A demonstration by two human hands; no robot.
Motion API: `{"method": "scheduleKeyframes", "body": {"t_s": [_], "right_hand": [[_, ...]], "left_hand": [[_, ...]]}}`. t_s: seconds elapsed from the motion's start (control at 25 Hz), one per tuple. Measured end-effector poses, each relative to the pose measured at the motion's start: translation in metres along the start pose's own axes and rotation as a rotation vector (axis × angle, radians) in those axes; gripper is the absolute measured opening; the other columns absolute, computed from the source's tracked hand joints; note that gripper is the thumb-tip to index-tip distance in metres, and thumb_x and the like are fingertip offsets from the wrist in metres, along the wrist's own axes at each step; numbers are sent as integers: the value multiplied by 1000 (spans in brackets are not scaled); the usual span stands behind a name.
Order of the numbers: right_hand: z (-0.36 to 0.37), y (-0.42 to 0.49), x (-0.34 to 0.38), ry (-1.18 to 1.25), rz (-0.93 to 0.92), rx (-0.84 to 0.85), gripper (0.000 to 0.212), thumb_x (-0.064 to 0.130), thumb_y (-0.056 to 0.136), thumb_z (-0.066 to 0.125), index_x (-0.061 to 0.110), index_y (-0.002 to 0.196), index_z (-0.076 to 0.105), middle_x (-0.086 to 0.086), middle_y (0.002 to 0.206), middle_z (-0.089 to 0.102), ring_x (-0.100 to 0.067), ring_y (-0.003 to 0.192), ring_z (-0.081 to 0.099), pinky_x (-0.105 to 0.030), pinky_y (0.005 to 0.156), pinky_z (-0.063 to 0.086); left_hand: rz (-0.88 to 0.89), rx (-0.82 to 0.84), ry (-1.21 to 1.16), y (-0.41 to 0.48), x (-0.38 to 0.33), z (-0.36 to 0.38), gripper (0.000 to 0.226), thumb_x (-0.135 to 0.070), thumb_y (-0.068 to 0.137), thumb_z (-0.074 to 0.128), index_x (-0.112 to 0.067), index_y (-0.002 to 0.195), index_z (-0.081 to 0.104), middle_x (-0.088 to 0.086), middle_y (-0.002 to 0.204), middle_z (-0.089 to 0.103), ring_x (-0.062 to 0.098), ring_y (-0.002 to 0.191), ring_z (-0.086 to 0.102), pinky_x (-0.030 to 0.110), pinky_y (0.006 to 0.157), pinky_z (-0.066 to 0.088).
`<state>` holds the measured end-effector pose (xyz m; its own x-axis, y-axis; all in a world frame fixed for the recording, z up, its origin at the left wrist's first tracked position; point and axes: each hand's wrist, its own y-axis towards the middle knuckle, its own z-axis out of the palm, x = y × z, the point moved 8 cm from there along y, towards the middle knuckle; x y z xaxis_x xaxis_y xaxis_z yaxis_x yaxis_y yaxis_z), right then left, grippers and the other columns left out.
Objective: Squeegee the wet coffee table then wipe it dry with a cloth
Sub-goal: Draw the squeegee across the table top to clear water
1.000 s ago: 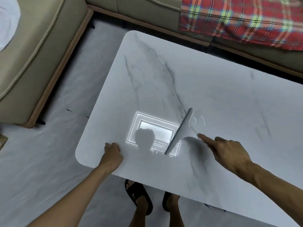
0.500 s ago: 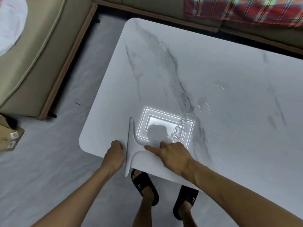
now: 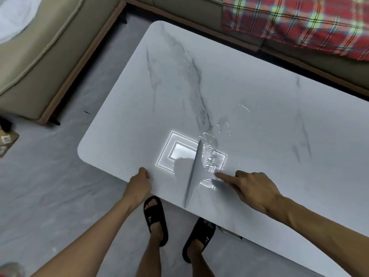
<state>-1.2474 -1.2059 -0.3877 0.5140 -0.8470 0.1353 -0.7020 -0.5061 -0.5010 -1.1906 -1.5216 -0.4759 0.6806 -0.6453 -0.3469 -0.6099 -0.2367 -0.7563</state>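
Note:
A white marble coffee table (image 3: pixel 259 100) fills the middle of the view. A pale grey squeegee (image 3: pixel 194 172) lies with its blade on the top near the front edge, over a bright ceiling-light reflection. My right hand (image 3: pixel 253 188) grips its handle, forefinger stretched along it. Water puddles and streaks (image 3: pixel 214 156) glisten just right of the blade. My left hand (image 3: pixel 139 181) grips the table's front edge, left of the squeegee. No cloth is in view.
A beige sofa (image 3: pixel 40 56) stands to the left and another along the back carries a red plaid blanket (image 3: pixel 299 23). A cardboard box (image 3: pixel 7 140) sits on the floor at far left. My feet in black sandals (image 3: pixel 155 218) stand under the table's front edge.
The squeegee swept left to the table's front-left edge beside my left hand, then moved back right to the wet patch. My left hand stayed on the edge.

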Motion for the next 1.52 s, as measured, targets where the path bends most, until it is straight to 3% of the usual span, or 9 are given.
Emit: {"method": "scheduleKeyframes", "body": {"t_s": [0.16,0.28,0.56,0.72,0.8,0.96,1.12,1.36,1.52], "right_hand": [[0,53,110,56,-208,41,57,24,102,38,52,147,18,-2,90,50,-31,71,58,-32,57,30],[15,80,167,-11,-311,91,59,20,101,40,48,149,19,-5,98,52,-29,71,56,-32,57,29],[35,26,36,-70,-189,183,77,8,92,36,57,146,12,-3,103,52,-27,89,59,-35,67,43],[23,-15,-32,-167,-69,179,80,10,87,41,58,145,15,3,89,50,-23,76,58,-32,55,32],[12,-24,-34,-211,-81,102,77,12,84,45,57,144,25,4,81,49,-24,66,56,-31,51,28],[8,-4,35,-91,-186,95,70,16,92,43,53,147,19,0,90,54,-27,74,59,-32,53,31],[24,32,108,-44,-237,155,63,16,98,40,44,150,19,-6,106,55,-31,86,60,-33,58,37],[42,13,36,24,-83,181,56,21,100,36,54,144,26,-1,115,56,-28,101,60,-34,65,44],[53,-36,-52,84,39,165,51,30,100,34,60,140,23,7,106,56,-23,96,61,-33,65,47]], "left_hand": [[-32,-198,-147,-13,10,-24,18,-1,88,35,-15,96,44,6,81,56,17,64,51,28,50,36],[-33,-208,-109,-11,25,-28,14,-5,86,40,-18,93,43,3,80,54,14,66,50,26,49,34],[-33,141,-26,-8,25,22,20,-2,78,43,-20,88,40,2,94,50,12,68,46,27,50,32],[-4,266,48,-2,-1,38,19,2,78,45,-15,85,41,24,143,29,28,113,49,32,72,44],[-10,299,96,-3,-4,40,21,0,81,46,-14,95,41,24,151,18,31,118,47,31,78,41],[26,256,87,-3,-6,27,17,-1,83,41,-17,89,39,19,121,51,15,77,49,26,56,34],[35,180,41,-2,-9,19,21,-3,83,41,-14,101,42,5,87,53,14,70,49,27,54,35],[86,199,103,-16,-26,46,18,-1,83,42,-12,98,43,7,103,46,14,73,46,25,56,32],[83,202,137,-26,-53,76,15,1,84,38,-10,93,42,9,106,42,20,76,47,26,55,31]]}}
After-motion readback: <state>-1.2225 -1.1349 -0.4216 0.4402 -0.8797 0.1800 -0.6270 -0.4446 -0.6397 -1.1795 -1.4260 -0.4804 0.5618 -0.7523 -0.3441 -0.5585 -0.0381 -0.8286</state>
